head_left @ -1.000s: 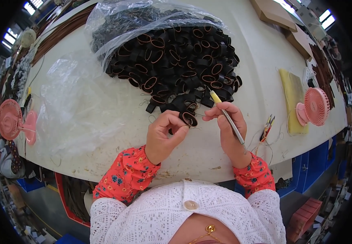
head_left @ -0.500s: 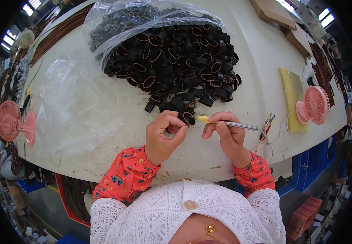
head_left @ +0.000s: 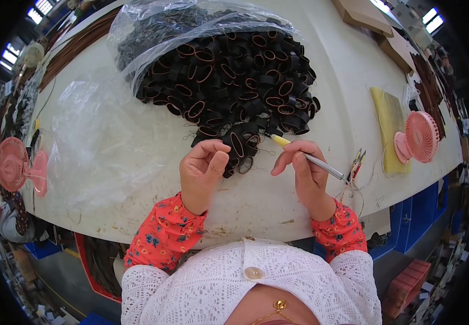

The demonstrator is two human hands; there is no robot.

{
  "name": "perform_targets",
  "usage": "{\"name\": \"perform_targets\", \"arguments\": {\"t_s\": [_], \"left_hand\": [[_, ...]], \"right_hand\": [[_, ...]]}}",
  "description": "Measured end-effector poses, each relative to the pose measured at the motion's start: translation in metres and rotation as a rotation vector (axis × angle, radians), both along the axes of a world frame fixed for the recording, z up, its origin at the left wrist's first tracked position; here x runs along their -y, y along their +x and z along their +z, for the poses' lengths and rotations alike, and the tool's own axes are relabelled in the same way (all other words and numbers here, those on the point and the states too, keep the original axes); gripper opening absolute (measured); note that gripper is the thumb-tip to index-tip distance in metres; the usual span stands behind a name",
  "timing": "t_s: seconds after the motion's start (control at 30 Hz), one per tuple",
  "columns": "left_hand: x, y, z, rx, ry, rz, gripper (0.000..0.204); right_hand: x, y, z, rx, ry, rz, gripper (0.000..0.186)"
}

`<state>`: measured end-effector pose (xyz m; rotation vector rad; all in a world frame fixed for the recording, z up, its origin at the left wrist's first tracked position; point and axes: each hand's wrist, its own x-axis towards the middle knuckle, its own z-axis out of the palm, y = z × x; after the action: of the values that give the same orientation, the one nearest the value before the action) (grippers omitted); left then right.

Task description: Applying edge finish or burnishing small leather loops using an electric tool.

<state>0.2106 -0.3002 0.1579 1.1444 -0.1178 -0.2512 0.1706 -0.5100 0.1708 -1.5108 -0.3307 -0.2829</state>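
1. Bag [head_left: 153, 27], one, clear plastic, at the table's far side; dark loops within, more spilling from its mouth.
2. Loops [head_left: 207, 73], black with tan edges, heaped between bag and hands; too many to count.
3. Red bin [head_left: 82, 264], one, below the table at left; dark strips inside.
4. Crate [head_left: 408, 287], one, red, lower right; contents unclear.
5. Cartons, two, upper right: one [head_left: 361, 19], the other [head_left: 397, 51].
6. Table [head_left: 267, 208], white, its near edge curving before the person; bare surface runs between hands and edge, also right of the heap.
7. Plastic sheet [head_left: 93, 130], crumpled, left of the left hand.
8. Left hand [head_left: 199, 170], one: fingers curled, thumb slightly apart from forefinger, beside the nearest loop; cannot tell whether it grips it.
9. Right hand [head_left: 311, 170], one: thumb and fingers closed round a pen-like tool [head_left: 324, 164], yellow end toward the heap.
10. Fans, two, pink: left [head_left: 12, 162], right [head_left: 422, 134].
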Motion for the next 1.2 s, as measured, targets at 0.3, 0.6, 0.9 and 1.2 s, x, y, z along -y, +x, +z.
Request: {"name": "perform_targets", "arguments": {"t_s": [0.3, 0.6, 0.9, 1.2], "left_hand": [[-0.006, 0.011, 0.018, -0.025, -0.012, -0.102, 0.015], [0.001, 0.005, 0.001, 1.059, 1.137, -0.178, 0.026], [0.006, -0.003, 0.007, 0.581, 0.637, -0.264, 0.015], [0.005, -0.002, -0.005, 0.217, 0.29, -0.333, 0.012]], "right_hand": [[-0.003, 0.002, -0.001, -0.006, -0.196, -0.032, 0.024], [-0.002, 0.002, -0.003, -0.023, -0.156, -0.003, 0.02], [-0.003, 0.012, 0.0, 0.372, -0.542, 0.158, 0.045], [0.0, 0.006, 0.006, 0.297, -0.456, 0.177, 0.033]]}}
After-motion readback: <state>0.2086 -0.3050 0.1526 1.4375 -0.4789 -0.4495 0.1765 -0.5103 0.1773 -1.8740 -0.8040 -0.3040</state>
